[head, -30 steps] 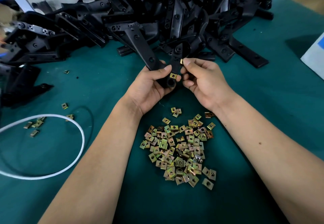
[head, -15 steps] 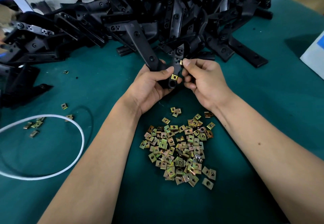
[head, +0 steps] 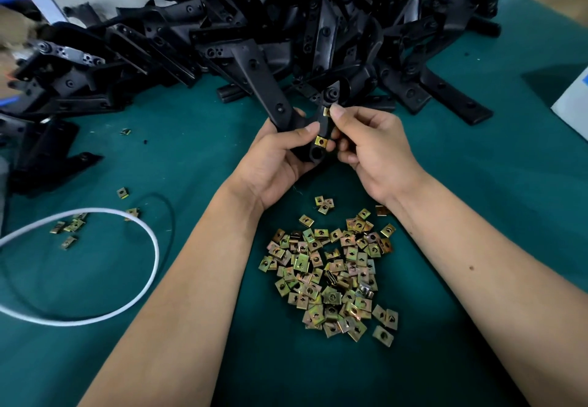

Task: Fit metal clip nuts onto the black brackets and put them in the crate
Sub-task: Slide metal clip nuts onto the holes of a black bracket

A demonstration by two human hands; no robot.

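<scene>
My left hand [head: 276,158] grips a black bracket [head: 264,88] by its lower end, holding it above the green table. One brass clip nut [head: 321,141] sits on the bracket's narrow arm near my left thumb. My right hand [head: 369,149] pinches a second clip nut [head: 326,111] against that arm's edge higher up. A heap of loose clip nuts [head: 331,273] lies on the table between my forearms. The crate is out of view.
A big pile of black brackets [head: 318,31] fills the back of the green table [head: 477,184]. More brackets [head: 47,152] lie at far left. A white cable loop [head: 140,279] with a few stray clip nuts [head: 68,227] lies front left. A white box [head: 572,104] stands at right.
My right hand's fingertips have shifted slightly on the upper clip nut at the bracket's arm. The left hand holds the bracket almost still.
</scene>
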